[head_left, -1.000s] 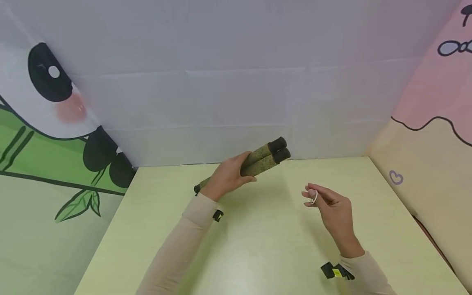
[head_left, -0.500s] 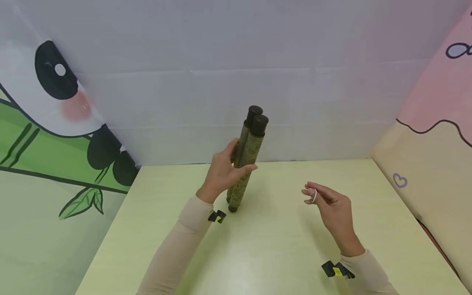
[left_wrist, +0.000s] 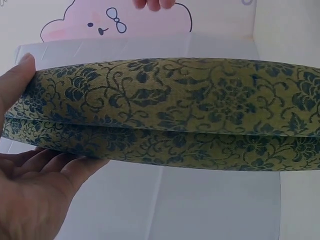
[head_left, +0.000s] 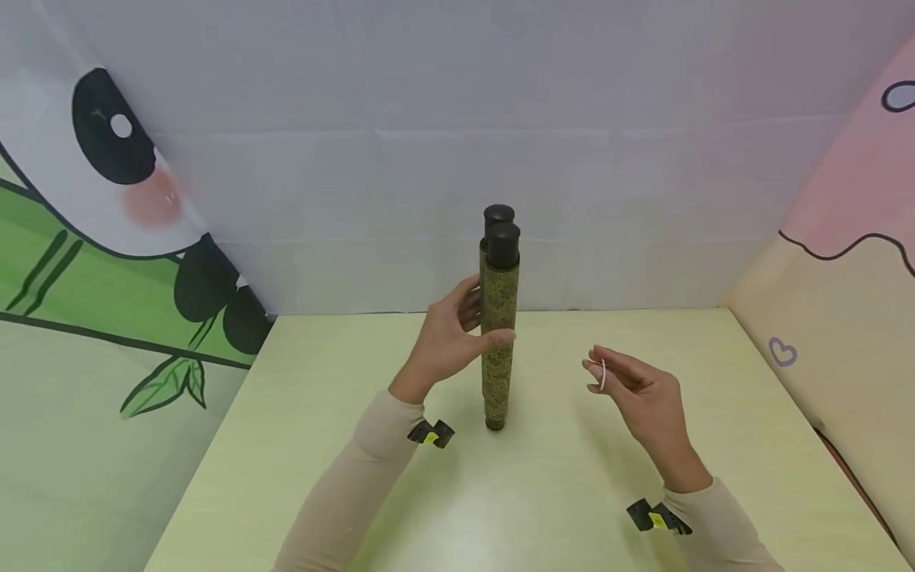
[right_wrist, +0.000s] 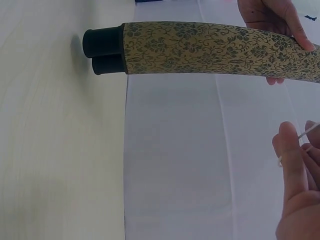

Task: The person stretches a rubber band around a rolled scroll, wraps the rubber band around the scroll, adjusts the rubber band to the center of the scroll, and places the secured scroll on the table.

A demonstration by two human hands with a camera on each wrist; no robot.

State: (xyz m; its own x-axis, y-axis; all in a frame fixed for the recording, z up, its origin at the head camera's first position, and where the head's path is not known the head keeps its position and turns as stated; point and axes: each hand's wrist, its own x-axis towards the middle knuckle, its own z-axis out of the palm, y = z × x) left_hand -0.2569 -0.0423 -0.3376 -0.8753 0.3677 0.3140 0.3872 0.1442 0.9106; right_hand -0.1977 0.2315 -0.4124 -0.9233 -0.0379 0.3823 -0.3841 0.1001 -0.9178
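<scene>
A scroll (head_left: 499,318), rolled in from both ends into two rolls side by side, stands upright in the head view. Its olive cloth has a dark floral pattern, plainest in the left wrist view (left_wrist: 165,95), and black knobs cap the ends. My left hand (head_left: 453,338) grips it around the middle, thumb in front and fingers behind. Whether the lower knobs (right_wrist: 104,42) touch the table, I cannot tell. To the right, apart from the scroll, my right hand (head_left: 639,401) pinches a thin white loop (head_left: 603,375), like a rubber band, between thumb and fingers.
Beneath both hands lies a pale yellow table (head_left: 543,485). A white sheet (head_left: 429,159) rises behind its far edge. Printed cartoon panels flank it, a green panel (head_left: 86,294) at the left and a pink and cream panel (head_left: 843,214) at the right.
The scroll has swung from a slanted, nearly lying pose to upright, turned by my left hand. My right hand has stayed almost in place, still pinching the white loop.
</scene>
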